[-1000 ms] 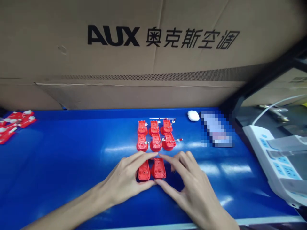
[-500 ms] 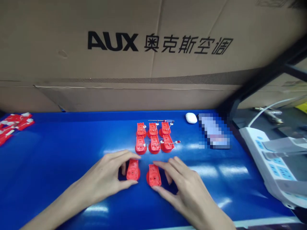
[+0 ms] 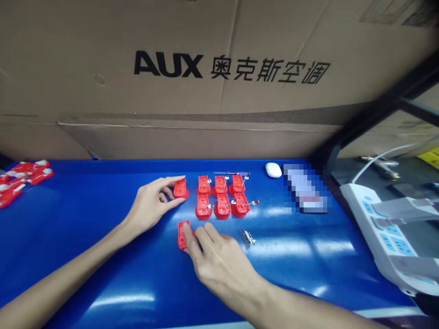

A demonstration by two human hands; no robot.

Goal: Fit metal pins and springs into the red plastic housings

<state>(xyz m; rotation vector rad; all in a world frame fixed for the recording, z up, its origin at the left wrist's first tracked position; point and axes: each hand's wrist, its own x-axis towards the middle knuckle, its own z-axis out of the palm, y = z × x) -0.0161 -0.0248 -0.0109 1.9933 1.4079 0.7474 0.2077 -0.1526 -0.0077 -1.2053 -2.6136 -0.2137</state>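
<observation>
My left hand [image 3: 156, 197] has its thumb and fingers around a red plastic housing [image 3: 180, 188], left of the back row. In my right hand [image 3: 214, 256] is another red plastic housing [image 3: 183, 235], nearer to me and partly covered by the fingers. To the right of the left hand's piece stand several similar red housings [image 3: 222, 205] in two rows of three, each with a small metal pin or shaft sticking out. A few slim metal pieces [image 3: 247, 238] lie on the blue table just right of my right hand.
A thin screwdriver-like rod [image 3: 231, 173] lies behind the rows. A white rounded case [image 3: 273, 170] and a blurred-out flat item [image 3: 305, 188] are at the back right. Red and white parts [image 3: 25, 178] are heaped far left, a white power strip [image 3: 380, 228] lies right, and a cardboard box [image 3: 219, 100] stands behind.
My left hand has carried its red housing away from me, level with the back row. My right hand has shifted left with its housing, uncovering the slim metal pieces.
</observation>
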